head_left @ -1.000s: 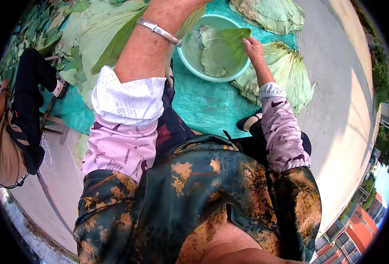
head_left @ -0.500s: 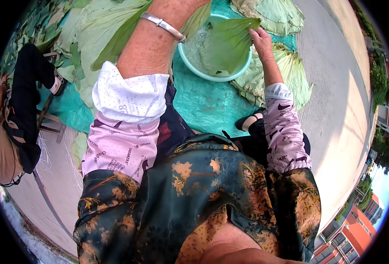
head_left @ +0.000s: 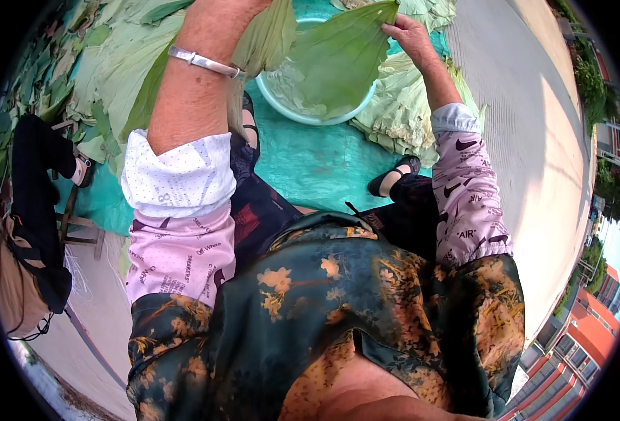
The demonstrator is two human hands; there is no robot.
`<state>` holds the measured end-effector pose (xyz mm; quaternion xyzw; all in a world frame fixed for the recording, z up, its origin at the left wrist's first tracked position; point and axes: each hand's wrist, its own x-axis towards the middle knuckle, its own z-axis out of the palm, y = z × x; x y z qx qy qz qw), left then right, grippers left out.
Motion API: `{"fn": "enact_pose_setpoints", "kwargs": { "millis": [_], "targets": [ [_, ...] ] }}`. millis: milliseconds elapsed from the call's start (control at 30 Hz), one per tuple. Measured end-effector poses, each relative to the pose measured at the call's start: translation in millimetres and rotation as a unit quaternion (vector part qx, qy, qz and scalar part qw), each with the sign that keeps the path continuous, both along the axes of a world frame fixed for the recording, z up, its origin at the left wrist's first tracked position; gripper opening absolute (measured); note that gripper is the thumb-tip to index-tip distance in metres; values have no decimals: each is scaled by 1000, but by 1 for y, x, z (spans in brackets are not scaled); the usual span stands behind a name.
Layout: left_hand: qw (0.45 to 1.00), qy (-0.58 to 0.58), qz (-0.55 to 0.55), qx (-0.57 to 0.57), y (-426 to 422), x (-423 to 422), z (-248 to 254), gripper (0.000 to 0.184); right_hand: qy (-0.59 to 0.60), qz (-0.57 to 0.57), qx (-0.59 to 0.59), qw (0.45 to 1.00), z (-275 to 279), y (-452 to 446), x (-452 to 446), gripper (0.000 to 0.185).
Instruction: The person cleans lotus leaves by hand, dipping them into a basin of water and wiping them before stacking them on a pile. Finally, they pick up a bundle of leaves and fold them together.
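Note:
My right hand (head_left: 411,36) is closed in a pinch on the edge of a large green lotus leaf (head_left: 338,59). The leaf hangs spread out over a pale blue basin (head_left: 317,118) with what looks like water in it. My left forearm (head_left: 201,91), with a silver bangle (head_left: 204,63) on it, reaches up to the top edge; the left hand itself is cut off there. Beside that wrist hangs a paler, folded lotus leaf (head_left: 264,42); what holds it is hidden.
Fan-shaped stacks of pale leaves (head_left: 397,112) lie right of the basin on a teal tarp (head_left: 310,165). More leaves (head_left: 106,63) cover the left. Another person's dark-trousered leg (head_left: 40,147) and a low wooden stool (head_left: 82,235) are at far left. Concrete (head_left: 506,84) runs along the right.
My right hand and the pinched leaf have shifted up and slightly left in view. The left forearm has moved left. The camera view has shifted, so the basin appears higher and further left.

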<state>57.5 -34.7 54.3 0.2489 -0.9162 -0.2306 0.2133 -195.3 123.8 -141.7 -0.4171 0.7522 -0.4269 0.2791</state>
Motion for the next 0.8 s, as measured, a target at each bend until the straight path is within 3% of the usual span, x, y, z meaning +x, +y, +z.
{"fn": "enact_pose_setpoints", "kwargs": {
  "millis": [67,133,167,267,400,533,800],
  "targets": [
    [1000,3,-30,-4,2,0,1,10,-1,-26,73,997,7,11,-23,27],
    [996,-19,-41,80,-3,-3,3,13,-33,-62,117,991,36,16,-25,23],
    [996,-22,-61,56,-14,-4,-7,14,-46,-78,135,987,46,24,-30,21],
    [996,-36,-82,14,-29,-9,-28,15,-185,-73,76,977,60,61,-62,25],
    [995,-75,-59,-2,-22,-9,-32,16,-132,-102,55,985,81,123,-93,26],
    [994,-88,-62,5,-11,-5,-33,12,-92,-156,114,977,85,185,-124,28],
    [996,-68,-55,14,11,2,-29,10,90,-207,393,892,82,238,-150,34]
  ]
}}
